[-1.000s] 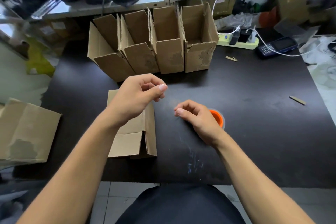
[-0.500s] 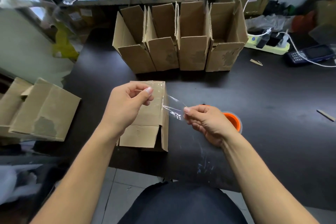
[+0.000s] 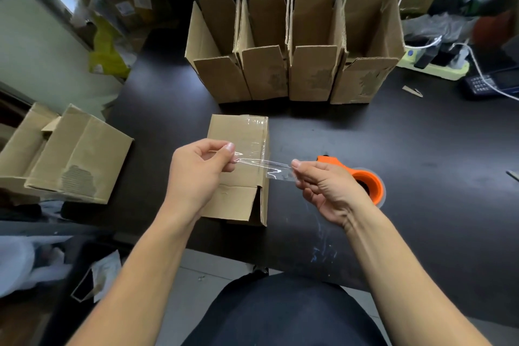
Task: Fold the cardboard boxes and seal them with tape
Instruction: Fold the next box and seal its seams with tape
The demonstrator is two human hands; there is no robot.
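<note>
A folded cardboard box [image 3: 241,132] lies on the black table [image 3: 421,177] in front of me, with clear tape along its far top edge. A strip of clear tape [image 3: 266,167] stretches over the box between my hands. My left hand [image 3: 196,174] pinches the strip's left end between thumb and fingers above the box. My right hand [image 3: 325,191] pinches the right end, just right of the box. An orange tape dispenser [image 3: 365,180] sits on the table behind my right hand.
Several open boxes [image 3: 295,64] stand in a row at the back of the table. Another cardboard box [image 3: 70,157] lies off the table's left edge. A power strip [image 3: 438,64] with cables and a phone [image 3: 491,84] are at the far right. Shelving runs behind.
My hands have drawn apart, stretching a longer strip of tape over the box. A second ago both hands were close together with no tape visible.
</note>
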